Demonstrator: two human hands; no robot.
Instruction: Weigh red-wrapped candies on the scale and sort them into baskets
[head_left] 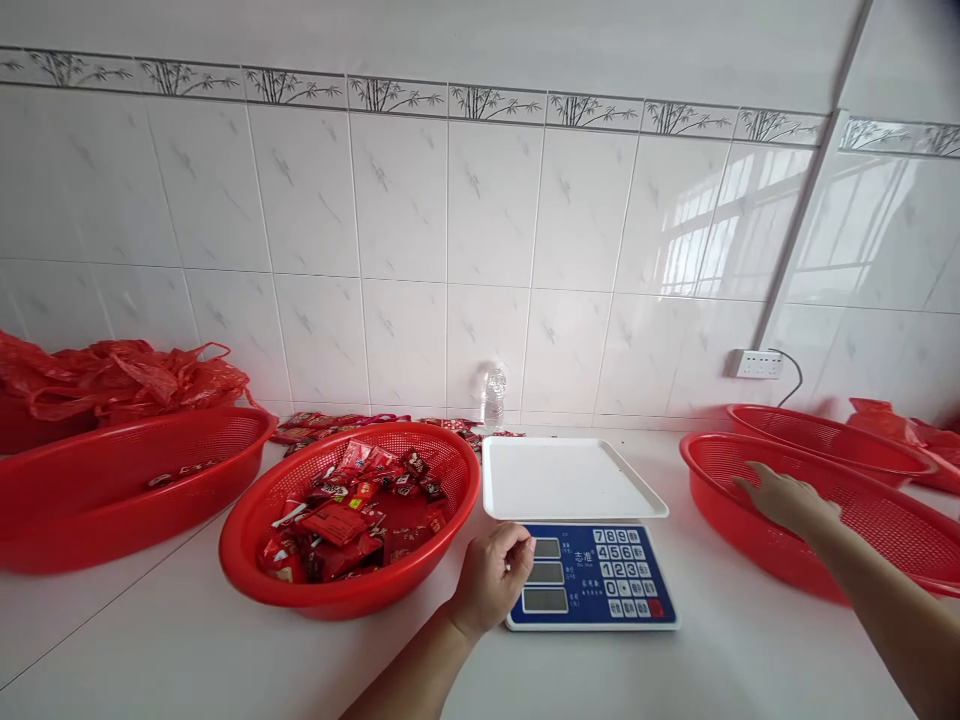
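My left hand (491, 578) is curled closed at the left edge of a blue and white digital scale (585, 610), beside its display windows; no object shows in its fingers. The scale's white tray (574, 480) bears nothing that I can see. To the right, my right hand (791, 503) is over the near side of a red plastic basket (757, 555), its fingers spread and nothing visible in them. Left of the scale, a red basket (251, 590) holds many small packets (341, 525), mostly in red wrappers.
At far left another red basket (172, 515) holds a few small items, with crumpled red plastic bags (135, 380) behind it. More packets (315, 430) lie along the tiled wall. A clear bottle (494, 398) stands behind the scale. A further red basket (832, 450) sits below a socket strip (756, 364).
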